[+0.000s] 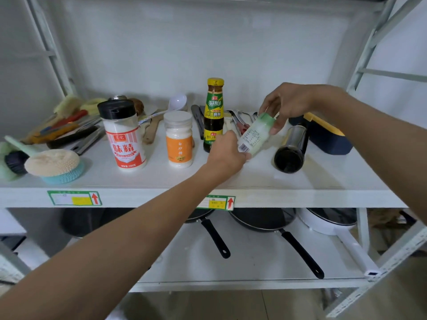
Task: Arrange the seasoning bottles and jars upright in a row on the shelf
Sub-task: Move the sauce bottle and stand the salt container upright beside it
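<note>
A green-capped white jar (255, 132) is tilted above the white shelf (161, 179), held at its cap end by my right hand (291, 105) and at its base by my left hand (227, 150). Upright to the left stand a black-capped jar with a red label (124, 135), a white-lidded jar with an orange label (179, 139) and a dark sauce bottle with a yellow cap (213, 112). A dark metal-cased bottle (292, 148) lies on its side to the right of the hands.
Brushes, knives and a scrubber (54, 165) crowd the shelf's left end. Spoons, tongs and spatulas lie along the back. A navy and yellow box (323, 135) sits at the right. Frying pans (258, 220) rest on the lower shelf.
</note>
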